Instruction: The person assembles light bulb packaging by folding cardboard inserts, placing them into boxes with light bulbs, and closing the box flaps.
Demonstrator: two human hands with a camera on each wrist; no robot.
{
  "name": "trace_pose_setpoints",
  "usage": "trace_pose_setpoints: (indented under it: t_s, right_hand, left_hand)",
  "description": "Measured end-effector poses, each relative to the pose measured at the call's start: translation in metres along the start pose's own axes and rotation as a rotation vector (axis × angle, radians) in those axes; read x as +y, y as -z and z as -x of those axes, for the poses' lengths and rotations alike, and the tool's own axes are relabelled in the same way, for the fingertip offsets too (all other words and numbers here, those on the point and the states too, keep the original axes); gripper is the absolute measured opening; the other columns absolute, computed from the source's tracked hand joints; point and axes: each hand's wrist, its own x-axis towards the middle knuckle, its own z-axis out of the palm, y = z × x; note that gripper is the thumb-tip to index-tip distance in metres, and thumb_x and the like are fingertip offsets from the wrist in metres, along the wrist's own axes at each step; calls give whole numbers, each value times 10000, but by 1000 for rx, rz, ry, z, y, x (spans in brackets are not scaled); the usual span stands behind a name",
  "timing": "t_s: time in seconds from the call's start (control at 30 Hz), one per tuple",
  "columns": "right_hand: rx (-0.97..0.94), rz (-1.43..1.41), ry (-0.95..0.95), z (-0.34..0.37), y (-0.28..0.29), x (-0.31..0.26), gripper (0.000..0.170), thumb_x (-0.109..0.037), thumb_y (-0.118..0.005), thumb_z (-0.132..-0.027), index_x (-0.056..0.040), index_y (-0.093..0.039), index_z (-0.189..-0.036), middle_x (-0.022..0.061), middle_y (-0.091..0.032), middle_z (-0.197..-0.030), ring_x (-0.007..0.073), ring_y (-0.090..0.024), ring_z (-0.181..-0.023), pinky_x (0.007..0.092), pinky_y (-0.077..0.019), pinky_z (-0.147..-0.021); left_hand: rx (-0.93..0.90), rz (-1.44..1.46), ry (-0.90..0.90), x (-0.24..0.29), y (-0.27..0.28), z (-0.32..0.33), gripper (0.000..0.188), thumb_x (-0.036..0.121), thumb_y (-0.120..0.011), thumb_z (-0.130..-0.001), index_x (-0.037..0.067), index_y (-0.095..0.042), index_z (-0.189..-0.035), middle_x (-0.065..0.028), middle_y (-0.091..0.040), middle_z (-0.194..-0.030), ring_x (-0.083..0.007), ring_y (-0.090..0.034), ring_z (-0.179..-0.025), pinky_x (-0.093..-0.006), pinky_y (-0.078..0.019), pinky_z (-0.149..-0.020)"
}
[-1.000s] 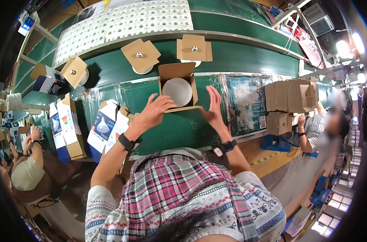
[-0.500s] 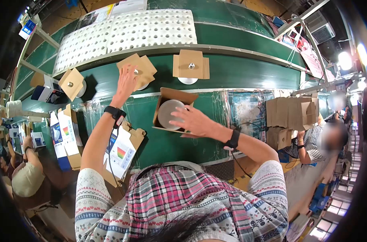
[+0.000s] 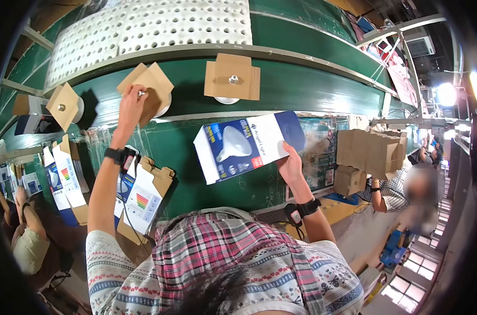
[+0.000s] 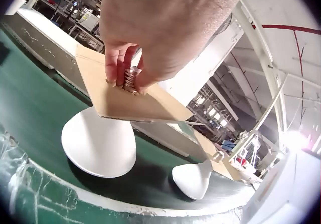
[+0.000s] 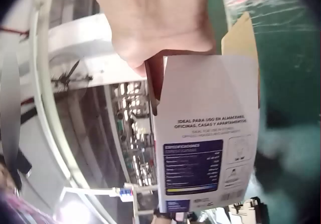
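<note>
My left hand (image 3: 129, 113) pinches the metal screw base (image 4: 131, 79) of a reflector light bulb (image 4: 100, 143), where it pokes through a folded cardboard insert (image 3: 157, 92). Below the insert, the bulb's white dome hangs close over the green belt. In my right hand (image 3: 292, 170) is a blue and white printed bulb box (image 3: 236, 147), gripped near its flap end with the thumb on the printed face. The box lies tilted on its side above the green bench; its inside is hidden. Specification text covers the side shown in the right wrist view.
Another bulb with a cardboard insert (image 3: 233, 79) stands on the belt, one more (image 3: 62, 107) at left. Flattened printed boxes (image 3: 144, 199) lie by my left forearm. Brown cartons (image 3: 369, 152) are stacked at right near another person. A perforated white foam tray (image 3: 186, 26) sits beyond the rail.
My left hand went from the box to the bulb on the belt and now grips its base. My right hand has raised and turned the box, which earlier stood on the bench with a bulb inside.
</note>
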Motion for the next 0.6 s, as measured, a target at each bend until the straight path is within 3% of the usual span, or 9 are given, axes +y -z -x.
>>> trace_pose_setpoints:
  t_s: [0.07, 0.17, 0.23, 0.3, 0.4, 0.43, 0.47, 0.5, 0.6]
  right_hand:
    - [15, -128, -67, 5, 11, -3, 346, -205, -463, -900, 20, -524, -1156, 88, -593, -1131, 210, -562, -1039, 333, -422, -911]
    - [-36, -74, 67, 11, 24, -13, 377, -196, -450, -899, 38, -501, -1189, 85, -569, -1174, 202, -539, -1071, 342, -395, -932]
    - [-52, 172, 222, 27, 14, -30, 399, -169, -463, -891, 47, -477, -1227, 100, -550, -1179, 186, -528, -1060, 327, -402, -914]
    - [118, 631, 382, 45, 1, -41, 381, -142, -507, -878, 33, -485, -1216, 92, -541, -1152, 162, -513, -1036, 299, -409, -884]
    - [142, 748, 479, 59, -54, -66, 345, -128, -545, -869, 21, -517, -1179, 67, -547, -1110, 140, -506, -1004, 284, -414, -858]
    - [121, 725, 583, 50, -64, -73, 301, -145, -549, -878, 28, -550, -1123, 40, -562, -1069, 127, -516, -982, 279, -410, -861]
    - [41, 579, 556, 37, -67, -81, 298, -159, -551, -881, 31, -557, -1110, 38, -565, -1062, 127, -517, -982, 279, -407, -869]
    - [-44, 434, 527, 23, -72, -87, 296, -172, -554, -885, 34, -564, -1098, 36, -567, -1056, 127, -518, -981, 278, -404, -877]
    - [-200, 474, 658, 2, -146, -98, 313, -213, -560, -896, 37, -577, -1084, 15, -570, -1026, 98, -507, -959, 259, -394, -873]
  left_hand:
    - [-19, -12, 14, 13, 11, 13, 134, 72, -602, -814, 31, -570, -937, -137, -550, -919, -298, -590, -736, -359, -475, -670]
    - [-36, -15, -6, 29, 16, 32, 130, 56, -598, -812, 27, -576, -937, -134, -547, -926, -289, -587, -728, -359, -471, -666]
    - [-44, -10, -26, 43, 18, 47, 127, 29, -590, -802, 21, -567, -927, -135, -537, -921, -292, -577, -716, -366, -465, -660]
    - [-87, 2, -24, 55, 17, 62, 126, 22, -587, -796, 19, -563, -920, -137, -529, -919, -296, -571, -718, -372, -461, -656]
    - [-183, -49, -51, 69, 8, 88, 141, 35, -584, -778, 46, -567, -918, -133, -503, -907, -306, -567, -743, -385, -463, -683]
    - [-223, -11, -13, 75, 4, 97, 130, 38, -580, -779, 56, -575, -908, -141, -507, -912, -327, -574, -759, -399, -469, -682]
    - [-227, -8, -94, 76, -2, 105, 125, 47, -579, -782, 64, -584, -906, -143, -512, -916, -346, -579, -762, -405, -480, -677]
    - [-291, -27, -53, 78, -7, 114, 125, 60, -578, -787, 66, -590, -911, -141, -517, -921, -347, -582, -784, -394, -488, -689]
    - [-356, 30, -116, 74, -24, 139, 151, 112, -582, -808, 72, -567, -953, -127, -510, -957, -313, -577, -854, -393, -490, -713]
